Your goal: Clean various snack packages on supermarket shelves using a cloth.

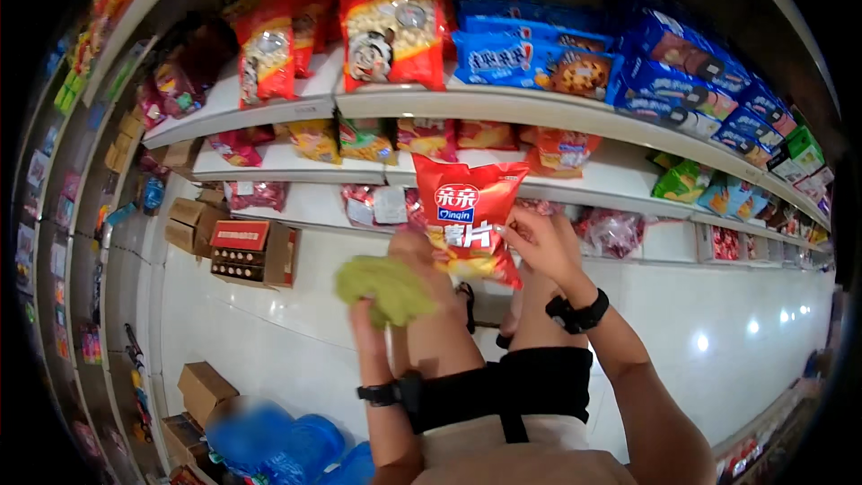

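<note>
A red bag of potato chips (465,215) is held up in front of the shelves, its printed front towards me. My right hand (549,242) pinches it along its right edge. Lower and to the left, my left hand (366,323) grips a crumpled yellow-green cloth (384,286), blurred and hanging over my thigh. Behind the raised bag, more snack bags stand on the middle shelf (609,182), among them an orange-red bag (562,148) and a green-and-yellow bag (363,141).
Red snack bags (397,27) and blue cookie packs (535,60) line the upper shelf (471,101). Wrapped pink packs (384,205) lie on the bottom shelf. Cardboard boxes (256,252) stand on the tiled floor at left. Big blue water bottles (310,444) are at lower left, near another shelf unit.
</note>
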